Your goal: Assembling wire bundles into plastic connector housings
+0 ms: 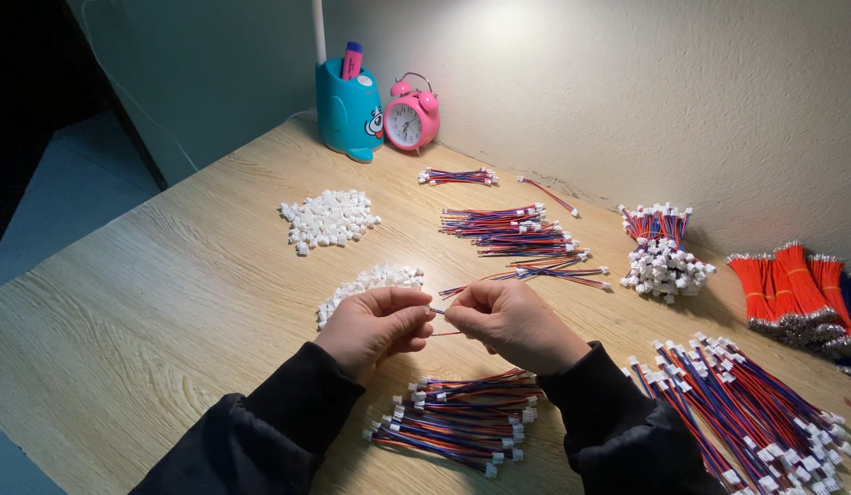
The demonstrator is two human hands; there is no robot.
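Head view: the left hand (pixel 375 328) and right hand (pixel 510 323) meet fingertip to fingertip, both pinched on 1 thin red-and-blue wire lead (pixel 437 313) that spans the small gap between them. Just beyond the left hand's knuckles lies a heap of small white plastic connectors (pixel 370 280). Below both wrists rests a bundle of red-and-blue leads with white plugs (pixel 462 420) on the pale wooden table (pixel 169 302).

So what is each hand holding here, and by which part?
Both hands pinch one thin wire between fingertips: left hand at its left end, right hand at its right. Whether a connector is held cannot be told.
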